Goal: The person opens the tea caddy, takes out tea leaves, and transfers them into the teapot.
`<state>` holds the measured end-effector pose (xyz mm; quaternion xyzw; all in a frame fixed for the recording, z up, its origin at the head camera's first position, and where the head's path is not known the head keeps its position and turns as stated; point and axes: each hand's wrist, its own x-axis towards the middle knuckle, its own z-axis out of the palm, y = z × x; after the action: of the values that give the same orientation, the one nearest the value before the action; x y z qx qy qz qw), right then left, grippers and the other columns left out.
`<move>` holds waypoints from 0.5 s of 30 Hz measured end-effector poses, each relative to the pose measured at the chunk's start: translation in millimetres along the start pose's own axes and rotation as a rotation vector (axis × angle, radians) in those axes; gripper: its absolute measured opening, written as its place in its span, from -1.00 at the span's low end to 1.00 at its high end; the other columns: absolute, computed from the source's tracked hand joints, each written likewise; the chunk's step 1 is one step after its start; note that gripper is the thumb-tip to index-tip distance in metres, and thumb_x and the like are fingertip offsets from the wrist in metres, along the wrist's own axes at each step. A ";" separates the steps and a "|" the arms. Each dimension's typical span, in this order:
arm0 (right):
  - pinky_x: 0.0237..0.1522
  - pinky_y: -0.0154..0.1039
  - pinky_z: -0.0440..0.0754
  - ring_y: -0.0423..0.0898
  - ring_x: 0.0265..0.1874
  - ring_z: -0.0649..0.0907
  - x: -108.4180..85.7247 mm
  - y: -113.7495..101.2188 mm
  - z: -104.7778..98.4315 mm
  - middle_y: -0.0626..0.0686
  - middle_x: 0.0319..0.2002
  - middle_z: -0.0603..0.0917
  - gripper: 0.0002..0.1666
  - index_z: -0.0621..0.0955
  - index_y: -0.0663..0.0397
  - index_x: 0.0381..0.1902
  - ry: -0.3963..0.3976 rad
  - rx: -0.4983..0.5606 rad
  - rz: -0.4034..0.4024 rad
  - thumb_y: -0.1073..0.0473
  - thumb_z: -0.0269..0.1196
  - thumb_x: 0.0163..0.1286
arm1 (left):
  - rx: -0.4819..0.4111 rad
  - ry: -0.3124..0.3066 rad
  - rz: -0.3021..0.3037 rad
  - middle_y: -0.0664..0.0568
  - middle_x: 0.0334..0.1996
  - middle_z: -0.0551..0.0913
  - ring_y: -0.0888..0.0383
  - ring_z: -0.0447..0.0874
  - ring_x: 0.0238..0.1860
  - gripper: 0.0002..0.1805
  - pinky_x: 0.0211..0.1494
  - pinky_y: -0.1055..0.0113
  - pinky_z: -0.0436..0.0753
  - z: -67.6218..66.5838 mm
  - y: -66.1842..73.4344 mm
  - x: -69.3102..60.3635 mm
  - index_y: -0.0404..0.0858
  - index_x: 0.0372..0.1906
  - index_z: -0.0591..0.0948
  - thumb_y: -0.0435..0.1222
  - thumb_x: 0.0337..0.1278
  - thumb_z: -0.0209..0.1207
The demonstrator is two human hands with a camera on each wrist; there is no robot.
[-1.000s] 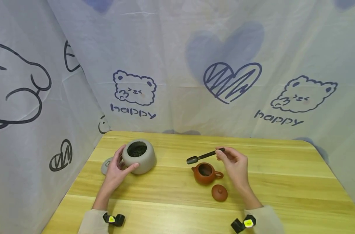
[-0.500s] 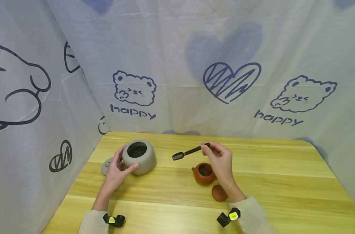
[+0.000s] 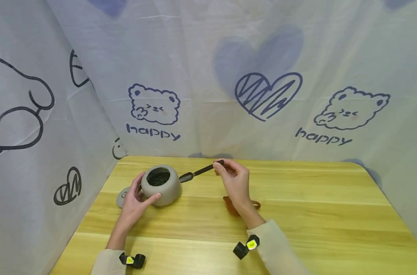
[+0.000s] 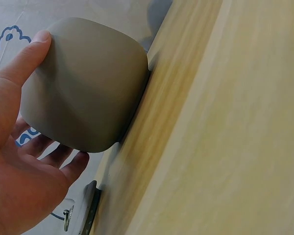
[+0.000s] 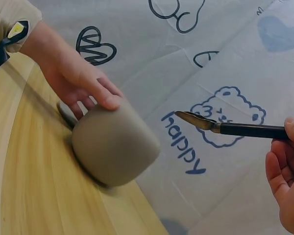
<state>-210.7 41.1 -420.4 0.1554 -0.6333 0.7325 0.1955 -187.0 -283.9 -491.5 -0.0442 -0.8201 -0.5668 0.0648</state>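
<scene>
My left hand (image 3: pixel 134 206) holds a grey round jar (image 3: pixel 168 194) by its left side, thumb in front and fingers behind. Dark loose tea leaves (image 3: pixel 159 179) show through its wide mouth. In the left wrist view the jar (image 4: pixel 88 88) has its base at the tabletop. Between thumb and fingers, my right hand (image 3: pixel 236 185) pinches the handle end of a black tea scoop (image 3: pixel 203 170). The scoop's bowl points left, close to the jar's right rim; in the right wrist view the scoop (image 5: pixel 250 130) is up in the air, apart from the jar.
A reddish-brown teapot (image 3: pixel 230 206) stands under my right forearm, partly covered by it. The jar's grey lid (image 3: pixel 122 197) lies left of the jar, partly behind my left hand. A printed cloth (image 3: pixel 201 130) hangs behind the wooden table (image 3: pixel 318 214).
My right hand has carried the scoop leftward from above the teapot to beside the jar. Its forearm now hides the teapot's lid and opening. The left hand keeps its hold on the jar.
</scene>
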 end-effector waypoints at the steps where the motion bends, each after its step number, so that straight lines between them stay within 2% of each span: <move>1: -0.22 -0.25 0.77 -0.13 -0.40 0.72 1.8 -0.5 4.2 0.34 -0.30 0.72 -0.81 0.75 0.39 -0.13 0.000 0.006 0.002 0.31 0.38 0.40 | 0.001 0.001 0.002 -0.14 0.60 0.09 -0.15 0.05 0.59 0.07 0.56 -0.16 0.19 -0.3 0.1 0.3 -0.14 0.66 0.01 -0.27 0.21 0.44; 5: -0.21 -0.25 0.77 -0.15 -0.37 0.72 6.7 -2.2 20.7 0.32 -0.27 0.72 -0.81 0.75 0.38 -0.10 -0.016 0.031 0.014 0.32 0.36 0.41 | -0.002 0.008 0.001 -0.12 0.60 0.10 -0.12 0.05 0.59 0.05 0.57 -0.14 0.18 -0.9 0.5 0.9 -0.12 0.66 0.03 -0.27 0.22 0.44; 10: -0.20 -0.10 0.78 -0.16 -0.36 0.70 9.7 -0.7 38.3 0.30 -0.25 0.73 -0.81 0.74 0.40 -0.10 -0.036 0.008 -0.007 0.35 0.35 0.41 | -0.003 0.001 0.003 -0.17 0.60 0.10 -0.16 0.06 0.58 0.07 0.57 -0.15 0.19 -0.3 2.0 1.5 -0.17 0.66 0.02 -0.26 0.21 0.45; 15: -0.23 -0.23 0.76 -0.12 -0.35 0.71 12.9 2.2 54.8 0.21 -0.26 0.75 -0.83 0.76 0.35 -0.14 -0.052 -0.032 -0.037 0.31 0.37 0.41 | -0.014 0.004 -0.002 -0.16 0.59 0.11 -0.14 0.07 0.58 0.07 0.57 -0.14 0.19 0.7 1.9 0.5 -0.17 0.65 0.03 -0.26 0.20 0.45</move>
<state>-224.2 -12.3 -408.0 0.1829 -0.6470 0.7141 0.1950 -187.3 -282.6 -489.9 -0.0428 -0.8160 -0.5727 0.0656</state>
